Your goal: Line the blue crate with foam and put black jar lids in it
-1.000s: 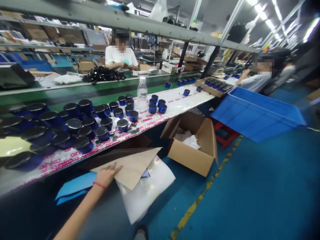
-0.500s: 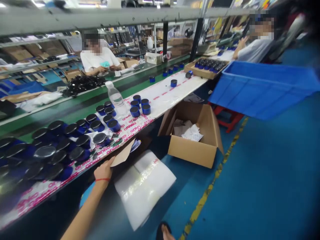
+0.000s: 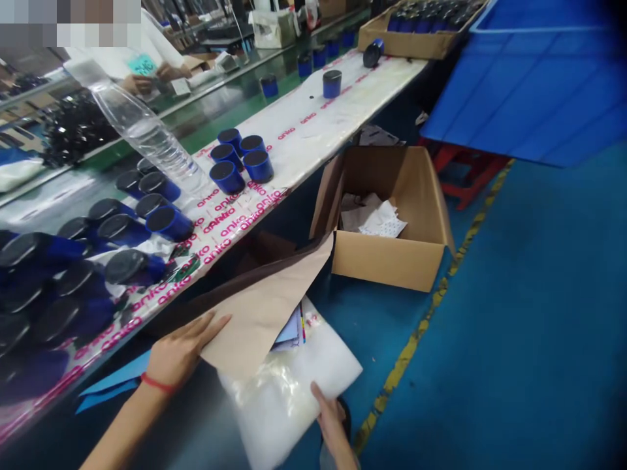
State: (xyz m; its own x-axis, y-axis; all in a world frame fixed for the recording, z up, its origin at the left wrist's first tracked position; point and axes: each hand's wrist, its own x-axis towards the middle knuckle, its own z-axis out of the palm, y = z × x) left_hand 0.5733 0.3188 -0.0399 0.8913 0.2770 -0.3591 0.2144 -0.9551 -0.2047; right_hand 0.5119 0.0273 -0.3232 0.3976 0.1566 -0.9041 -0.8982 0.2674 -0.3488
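My left hand (image 3: pixel 179 349), with a red string at the wrist, grips the edge of a large brown paper sheet (image 3: pixel 259 313) below the table edge. Blue and white papers (image 3: pixel 291 329) show under the sheet. Beneath them lies a white plastic-wrapped package (image 3: pixel 294 385) with shiny tape. My right hand (image 3: pixel 327 406) is at the package's right side, its thumb or a finger raised against it; what it grips, if anything, is hidden.
Blue jars with black lids (image 3: pixel 169 223) crowd the table (image 3: pixel 294 140) beside a water bottle (image 3: pixel 142 130). An open carton (image 3: pixel 386 261) holds paper scraps. A blue bin (image 3: pixel 529 85) rests on a red stool (image 3: pixel 470 173). A person (image 3: pixel 161 39) works across the belt.
The view has moved closer and lower. More of the brown sheet is out from beside the table, held in my left hand. My right hand has come into view at the package.
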